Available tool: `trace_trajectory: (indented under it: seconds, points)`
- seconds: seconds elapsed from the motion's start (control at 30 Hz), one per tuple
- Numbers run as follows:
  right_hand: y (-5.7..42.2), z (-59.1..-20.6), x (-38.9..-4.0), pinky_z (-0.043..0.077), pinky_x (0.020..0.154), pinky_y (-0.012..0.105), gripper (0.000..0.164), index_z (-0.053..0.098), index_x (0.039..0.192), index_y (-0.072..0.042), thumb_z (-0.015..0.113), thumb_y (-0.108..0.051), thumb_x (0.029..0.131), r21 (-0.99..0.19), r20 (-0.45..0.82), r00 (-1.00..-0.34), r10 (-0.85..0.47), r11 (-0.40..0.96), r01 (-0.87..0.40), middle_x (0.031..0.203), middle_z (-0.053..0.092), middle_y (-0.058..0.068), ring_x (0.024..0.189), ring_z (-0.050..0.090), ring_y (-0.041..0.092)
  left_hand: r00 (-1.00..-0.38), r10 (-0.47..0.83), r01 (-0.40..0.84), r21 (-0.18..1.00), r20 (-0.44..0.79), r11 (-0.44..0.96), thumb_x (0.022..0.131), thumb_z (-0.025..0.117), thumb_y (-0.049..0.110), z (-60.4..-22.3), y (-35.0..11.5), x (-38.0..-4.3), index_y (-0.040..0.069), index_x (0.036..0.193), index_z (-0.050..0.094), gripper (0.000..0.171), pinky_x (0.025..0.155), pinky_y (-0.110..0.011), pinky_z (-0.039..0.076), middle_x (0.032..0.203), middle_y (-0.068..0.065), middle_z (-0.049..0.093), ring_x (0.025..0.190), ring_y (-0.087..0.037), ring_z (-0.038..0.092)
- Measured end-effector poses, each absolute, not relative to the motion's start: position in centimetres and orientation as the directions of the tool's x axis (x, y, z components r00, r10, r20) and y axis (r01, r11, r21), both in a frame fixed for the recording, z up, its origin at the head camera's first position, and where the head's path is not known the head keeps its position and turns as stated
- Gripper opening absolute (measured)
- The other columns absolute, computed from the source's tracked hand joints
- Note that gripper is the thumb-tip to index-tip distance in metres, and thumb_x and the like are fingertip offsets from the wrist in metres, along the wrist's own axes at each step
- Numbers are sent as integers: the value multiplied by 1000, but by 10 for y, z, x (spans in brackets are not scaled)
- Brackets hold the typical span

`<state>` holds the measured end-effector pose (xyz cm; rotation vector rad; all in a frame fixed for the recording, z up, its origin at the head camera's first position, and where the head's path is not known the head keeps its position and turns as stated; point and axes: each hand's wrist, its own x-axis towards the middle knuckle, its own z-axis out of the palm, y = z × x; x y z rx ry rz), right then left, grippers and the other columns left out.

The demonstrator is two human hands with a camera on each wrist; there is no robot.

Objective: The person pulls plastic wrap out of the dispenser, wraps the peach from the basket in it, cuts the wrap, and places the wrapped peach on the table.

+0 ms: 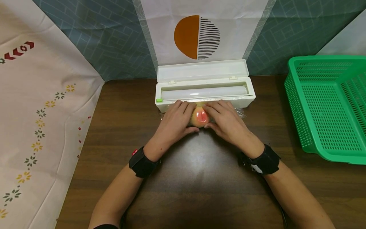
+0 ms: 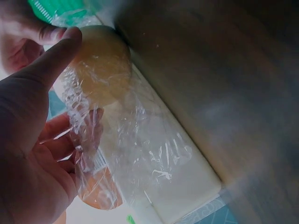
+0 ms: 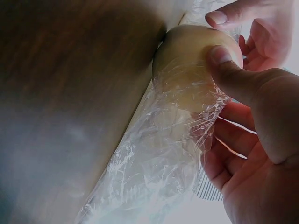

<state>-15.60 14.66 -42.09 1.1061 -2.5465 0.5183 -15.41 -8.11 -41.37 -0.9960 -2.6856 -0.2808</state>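
A round yellow fruit with a red blush, apparently a peach point(image 1: 200, 118), sits on the table at the front of a white cling film dispenser point(image 1: 248, 101). Clear cling film point(image 2: 159, 149) clings to the fruit and spreads in wrinkles along the dispenser's front. From the left, my left hand point(image 1: 178, 120) holds the peach, its thumb at the side and fingers behind the film. My right hand point(image 1: 227, 122) grips it from the right; the right wrist view shows that thumb pressed on the peach point(image 3: 182, 70), with curled fingers gathering film behind.
The dispenser's lid point(image 1: 203, 70) stands raised, showing the film roll point(image 1: 204, 92) inside. A small green slider point(image 1: 159, 100) sits at its left end. To the right is a green plastic basket point(image 1: 307, 127). Patterned cloth point(image 1: 71, 127) hangs along the left and back.
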Motion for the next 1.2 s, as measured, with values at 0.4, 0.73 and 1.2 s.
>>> trace_trajectory:
  seconds: [0.4,0.73,1.2]
  points:
    - [146,-422,-156,37,90,46,65,55,129,-1,82,-28,77,-241,439,-655,-615,622,-745,121,59,13,115,50,29,-718,603,660,62,348,749,69,80,55,-414,-80,-156,5,122,59,76,88,-40,43,111,-8,61,100,-26,50]
    - [145,-422,-155,36,94,49,59,59,126,0,81,-27,79,-232,451,-644,-617,616,-753,122,54,15,112,48,31,-723,607,657,56,328,752,71,77,58,-412,-83,-156,5,124,61,76,87,-40,43,117,-8,63,99,-26,49]
    - [144,-422,-153,37,90,46,57,59,120,1,80,-32,78,-262,466,-652,-599,610,-748,120,57,11,115,48,27,-715,607,662,57,347,747,73,75,59,-415,-84,-158,4,123,64,75,86,-39,43,117,-10,64,97,-26,49]
